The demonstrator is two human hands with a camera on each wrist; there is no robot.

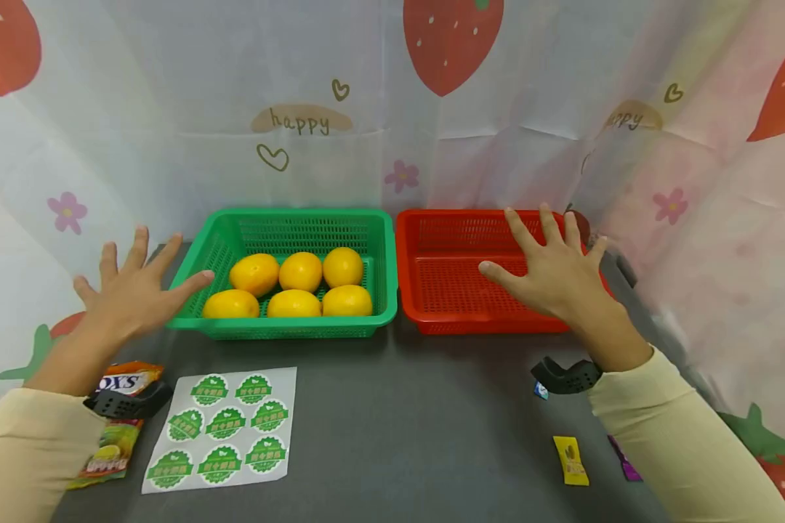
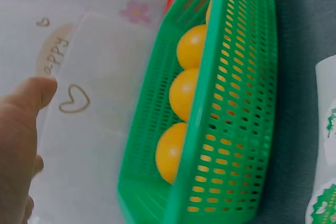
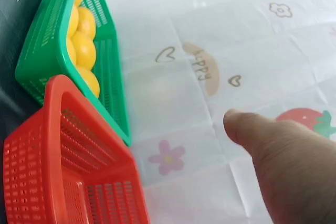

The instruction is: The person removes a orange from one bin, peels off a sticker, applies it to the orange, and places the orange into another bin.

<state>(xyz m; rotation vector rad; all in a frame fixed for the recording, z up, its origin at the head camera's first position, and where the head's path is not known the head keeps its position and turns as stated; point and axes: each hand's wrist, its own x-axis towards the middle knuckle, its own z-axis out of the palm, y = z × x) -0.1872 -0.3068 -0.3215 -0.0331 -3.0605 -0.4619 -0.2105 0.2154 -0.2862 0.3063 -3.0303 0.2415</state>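
Note:
My left hand (image 1: 131, 290) is spread wide near the left end of a green basket (image 1: 288, 328), its fingers straight and holding nothing. Inside that basket lie several yellow-orange fruits (image 1: 301, 272) in two rows, which also show in the left wrist view as fruits (image 2: 184, 94) behind the basket's slotted wall. Over the right part of a red basket (image 1: 454, 290) my right hand (image 1: 556, 272) is held with fingers fanned out, nothing in its grasp. The bare bottom of the red basket shows. In the right wrist view the two baskets stand side by side.
A sheet of round green stickers (image 1: 225, 428) lies on the grey table (image 1: 399, 436) at front left. Beside it is an orange-and-green snack bag (image 1: 114, 443), partly under my left forearm. Front right are a yellow packet (image 1: 570, 460) and a purple packet (image 1: 624, 459). A printed curtain (image 1: 340, 58) hangs behind.

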